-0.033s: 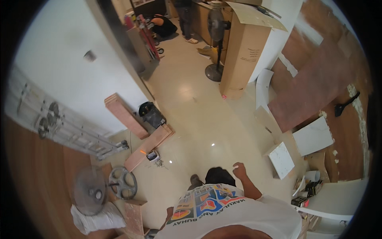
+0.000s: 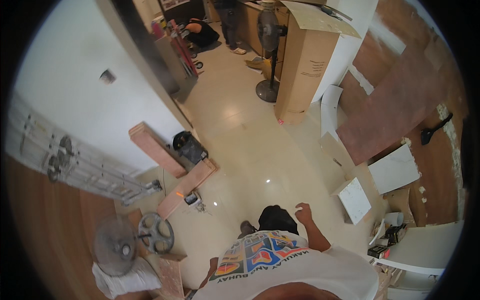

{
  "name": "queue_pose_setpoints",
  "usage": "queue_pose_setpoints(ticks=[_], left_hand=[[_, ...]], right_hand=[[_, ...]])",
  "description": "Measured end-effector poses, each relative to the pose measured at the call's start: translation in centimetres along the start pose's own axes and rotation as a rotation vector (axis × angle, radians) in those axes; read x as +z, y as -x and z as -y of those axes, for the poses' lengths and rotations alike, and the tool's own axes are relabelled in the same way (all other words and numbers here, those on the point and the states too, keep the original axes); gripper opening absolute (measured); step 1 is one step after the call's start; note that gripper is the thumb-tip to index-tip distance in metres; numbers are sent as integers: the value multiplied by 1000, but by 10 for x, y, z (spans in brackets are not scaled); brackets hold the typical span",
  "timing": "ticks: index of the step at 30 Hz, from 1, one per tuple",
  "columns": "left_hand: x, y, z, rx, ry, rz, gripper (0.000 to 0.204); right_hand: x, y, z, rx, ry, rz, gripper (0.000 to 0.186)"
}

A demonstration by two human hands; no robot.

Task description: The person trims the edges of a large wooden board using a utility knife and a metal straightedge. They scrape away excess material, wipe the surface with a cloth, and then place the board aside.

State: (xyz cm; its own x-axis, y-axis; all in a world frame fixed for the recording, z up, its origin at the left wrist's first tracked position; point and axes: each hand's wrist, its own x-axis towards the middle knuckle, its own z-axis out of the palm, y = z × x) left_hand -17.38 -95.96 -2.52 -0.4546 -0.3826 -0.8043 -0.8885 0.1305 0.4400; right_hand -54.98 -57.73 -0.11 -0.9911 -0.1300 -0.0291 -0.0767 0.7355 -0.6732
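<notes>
My right hand (image 2: 302, 213) hangs at my side over the pale tiled floor, fingers curled in. A small white spot shows at its fingers; whether it is a held object or a covering on a finger is too small to make out. Only a bit of my left arm (image 2: 212, 266) shows beside my white printed shirt, and the left hand is out of sight. My dark knee (image 2: 276, 220) and one shoe (image 2: 246, 228) show ahead of the shirt. Neither hand is near any object on the floor.
Wooden boards (image 2: 189, 186), a black bucket (image 2: 191, 149) and a ladder (image 2: 90, 160) lie or stand at left, near a fan (image 2: 116, 246). A tall carton (image 2: 306, 75) and a stand fan (image 2: 268, 37) are ahead. White tile pieces (image 2: 353, 201) are at right. Two people are at the back.
The view has shifted very slightly. My right hand keeps nearly the same place and shape.
</notes>
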Motion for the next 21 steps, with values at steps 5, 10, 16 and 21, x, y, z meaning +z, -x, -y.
queue_pose_setpoints(ticks=[5,10,16,21], left_hand=[[-100,-154,-166,-87,644,39,23],[-127,-240,-377,54,722,-275,20],[-124,-287,-545,282,101,-373,25],[-135,-409,-517,323,204,-317,28]], right_hand=[[1,-99,-55,591,39,265,34],[11,-198,-95,633,344,332,42],[6,-445,-14,638,-197,242,27],[51,-644,73,564,-266,248,34]])
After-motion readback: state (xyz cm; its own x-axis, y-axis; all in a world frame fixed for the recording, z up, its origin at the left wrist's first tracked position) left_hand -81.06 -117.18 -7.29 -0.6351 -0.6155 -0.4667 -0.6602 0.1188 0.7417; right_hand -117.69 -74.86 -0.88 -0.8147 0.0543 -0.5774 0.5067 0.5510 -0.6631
